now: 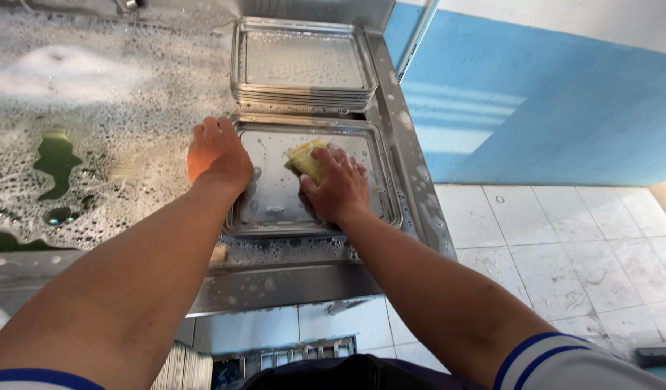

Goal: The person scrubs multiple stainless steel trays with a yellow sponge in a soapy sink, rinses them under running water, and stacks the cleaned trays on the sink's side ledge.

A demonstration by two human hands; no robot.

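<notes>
far left, around 9 o'clock, there's one sink basin (73, 108) full of suds, with dark greenish water showing through in a couple of gaps. moving right, the left hand (219, 157) sits just left of centre, palm down and fingers spread flat, pressing on the left rim of one steel tray (376, 155). it's not gripping anything, just lying flat on the edge.

that tray lies flat on the wet steel counter (289, 285) about dead centre of the view. it's a shallow rectangle with rounded corners, long axis running roughly 9 to 3 o'clock, short sides pointing toward 12 and 6. wet and soapy inside.

right of centre, the right hand (336, 186) is down inside the tray with fingers curled over one yellow sponge (305, 157), holding it against the tray floor. the sponge sticks out from under the fingertips toward 11 o'clock, so its long axis looks tilted about 11 to 5, though most of it is hidden under the hand.

up at 12 o'clock, just beyond the near tray, there's one stack of trays (304, 61), same shape and same orientation. i can't count exactly how many are in it, several rims show at the edge.

over at 3 o'clock, one blue wall (549, 108), with white floor tiles (564, 245) below it toward 4 o'clock. two hands total, both the person's own.
</notes>
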